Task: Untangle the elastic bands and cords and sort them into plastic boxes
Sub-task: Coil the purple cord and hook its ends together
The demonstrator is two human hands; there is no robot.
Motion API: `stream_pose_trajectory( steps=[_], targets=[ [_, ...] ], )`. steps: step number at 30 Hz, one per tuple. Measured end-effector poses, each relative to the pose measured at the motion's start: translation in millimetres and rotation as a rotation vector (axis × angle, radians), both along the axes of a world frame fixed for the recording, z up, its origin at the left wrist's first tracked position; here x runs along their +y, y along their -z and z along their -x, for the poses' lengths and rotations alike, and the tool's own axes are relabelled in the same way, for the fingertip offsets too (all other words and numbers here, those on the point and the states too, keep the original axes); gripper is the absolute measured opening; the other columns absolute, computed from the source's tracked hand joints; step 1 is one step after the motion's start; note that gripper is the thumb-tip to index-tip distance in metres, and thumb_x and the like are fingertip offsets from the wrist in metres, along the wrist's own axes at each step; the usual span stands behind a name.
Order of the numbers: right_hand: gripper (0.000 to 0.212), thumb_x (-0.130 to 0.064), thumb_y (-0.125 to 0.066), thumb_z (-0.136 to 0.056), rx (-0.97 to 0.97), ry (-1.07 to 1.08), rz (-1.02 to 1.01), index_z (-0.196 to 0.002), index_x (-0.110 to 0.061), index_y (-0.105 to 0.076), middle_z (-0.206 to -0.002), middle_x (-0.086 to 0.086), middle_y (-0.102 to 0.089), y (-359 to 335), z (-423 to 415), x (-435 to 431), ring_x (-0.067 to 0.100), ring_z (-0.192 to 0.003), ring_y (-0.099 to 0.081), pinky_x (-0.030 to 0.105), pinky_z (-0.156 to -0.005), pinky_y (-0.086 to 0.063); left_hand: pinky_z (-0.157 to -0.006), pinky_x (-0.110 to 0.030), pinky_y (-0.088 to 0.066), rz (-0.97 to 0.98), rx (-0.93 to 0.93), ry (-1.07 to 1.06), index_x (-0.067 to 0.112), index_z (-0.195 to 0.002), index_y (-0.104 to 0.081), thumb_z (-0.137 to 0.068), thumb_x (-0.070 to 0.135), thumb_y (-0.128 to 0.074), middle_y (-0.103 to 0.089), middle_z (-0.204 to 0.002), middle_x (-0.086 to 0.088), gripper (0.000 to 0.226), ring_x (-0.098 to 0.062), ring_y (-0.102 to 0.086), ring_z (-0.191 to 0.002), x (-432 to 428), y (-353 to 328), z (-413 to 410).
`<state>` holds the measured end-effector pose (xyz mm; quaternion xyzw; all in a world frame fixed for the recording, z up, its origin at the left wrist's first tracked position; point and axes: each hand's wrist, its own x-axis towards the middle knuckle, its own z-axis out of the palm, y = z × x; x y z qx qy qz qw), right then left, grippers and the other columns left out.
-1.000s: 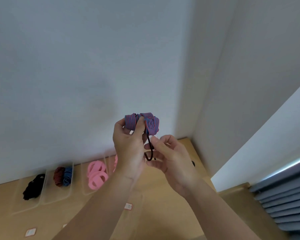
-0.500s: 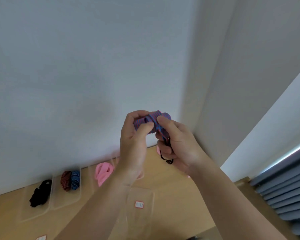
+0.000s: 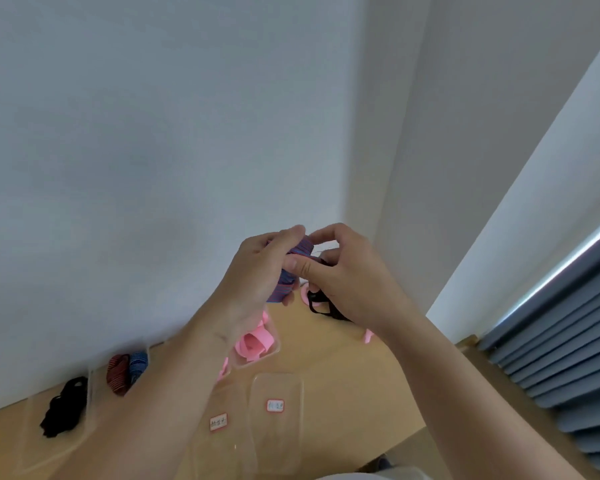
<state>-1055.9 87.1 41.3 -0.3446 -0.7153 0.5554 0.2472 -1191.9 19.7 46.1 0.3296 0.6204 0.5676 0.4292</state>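
Where the hands meet: in the head view, the left hand [image 3: 257, 271] and the right hand [image 3: 347, 282] are raised before the white wall [image 3: 153, 133], touching around one tangle.
Left fingers [image 3: 291, 233]: curled round a bundle of blue elastic band with red stripes [image 3: 286, 287], gripping it.
Right fingers [image 3: 323, 231]: thumb and forefinger pinch the top of that bundle, just right of the left fingers.
Just below the right fingers: a thin black cord [image 3: 317, 308] loops out of the bundle; whether those fingers also hold it cannot be told.
Well below the fingers: a light wooden table [image 3: 343, 375].
Straight below the left fingers: pink flat elastic bands [image 3: 253, 342] in a clear plastic box [image 3: 275, 351], partly behind the left wrist.
Down and left of the fingers: a red striped roll [image 3: 118, 374] and a blue striped roll [image 3: 138, 365], touching side by side.
Further left: a black cord bundle [image 3: 65, 405].
Below the fingers, between the forearms: two clear boxes [image 3: 278, 382] with red-edged white labels [image 3: 275, 406], the writing too blurred to read.
Far right of the fingers: a grey-blue slatted blind [image 3: 568, 358].
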Motion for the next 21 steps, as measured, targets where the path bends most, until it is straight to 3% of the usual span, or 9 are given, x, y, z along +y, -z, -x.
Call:
stream_pose_trajectory(
  steps=[2, 4, 8, 12, 14, 16, 21],
  targets=[
    [0.045, -0.053, -0.083, -0.077, -0.029, 0.081, 0.001, -0.094, -0.017, -0.063, -0.063, 0.0, -0.065, 0, -6, -1, 0.021, -0.061, -0.068, 0.036, -0.056, -0.053, -0.041, -0.028, -0.038, -0.012, -0.103, -0.058, 0.017, -0.07, -0.074, -0.08, 0.046, -0.066, -0.058, -0.065, -0.012, 0.031, -0.026, -0.049, -0.048, 2, 3, -4],
    [0.046, -0.049, -0.081, -0.081, 0.007, 0.112, 0.084, -0.079, -0.007, -0.061, -0.058, 0.0, -0.058, 2, -14, -1, 0.023, -0.056, -0.057, 0.025, -0.045, -0.042, -0.04, -0.027, -0.038, -0.023, -0.176, -0.101, 0.023, -0.064, -0.073, -0.074, 0.047, -0.07, -0.059, -0.063, -0.009, 0.026, -0.025, -0.051, -0.046, 3, 3, -4],
    [0.037, -0.051, -0.076, -0.076, 0.224, 0.002, 0.544, -0.067, -0.02, -0.057, -0.064, -0.005, -0.053, -1, -25, -3, 0.022, -0.069, -0.046, 0.024, -0.057, -0.04, -0.046, -0.027, -0.043, -0.066, -0.236, -0.125, 0.023, -0.069, -0.076, -0.06, 0.051, -0.076, -0.064, -0.067, -0.006, 0.029, -0.023, -0.055, -0.049, 3, -2, -6],
    [0.041, -0.058, -0.075, -0.069, 0.209, 0.024, 0.691, -0.055, -0.024, -0.059, -0.072, -0.001, -0.061, 5, -26, -5, 0.028, -0.088, -0.052, 0.029, -0.054, -0.042, -0.051, -0.029, -0.05, -0.124, -0.261, -0.162, 0.017, -0.079, -0.073, -0.059, 0.051, -0.08, -0.065, -0.07, -0.005, 0.04, -0.02, -0.062, -0.055, 3, -5, -7],
    [0.044, -0.06, -0.074, -0.07, 0.226, 0.044, 0.731, -0.059, -0.021, -0.059, -0.074, 0.0, -0.063, 7, -26, -4, 0.028, -0.089, -0.053, 0.029, -0.052, -0.042, -0.054, -0.031, -0.052, -0.116, -0.248, -0.155, 0.017, -0.08, -0.072, -0.058, 0.053, -0.082, -0.065, -0.07, -0.003, 0.043, -0.019, -0.063, -0.058, 0, -8, -6],
    [0.05, -0.061, -0.081, -0.066, 0.266, 0.046, 0.766, -0.076, -0.015, -0.064, -0.077, 0.003, -0.065, 7, -25, -3, 0.029, -0.089, -0.055, 0.029, -0.052, -0.045, -0.055, -0.031, -0.053, -0.085, -0.253, -0.125, 0.02, -0.075, -0.074, -0.057, 0.053, -0.084, -0.064, -0.071, -0.002, 0.039, -0.018, -0.063, -0.06, -4, -10, -6],
    [0.052, -0.044, -0.088, -0.063, 0.33, -0.006, 0.637, -0.087, -0.008, -0.06, -0.08, 0.013, -0.057, 11, -16, -4, 0.028, -0.079, -0.053, 0.03, -0.062, -0.044, -0.041, -0.024, -0.042, -0.032, -0.341, -0.021, 0.02, -0.067, -0.074, -0.076, 0.042, -0.077, -0.059, -0.062, -0.008, 0.024, -0.022, -0.054, -0.045, -12, -15, -9]
  ],
)
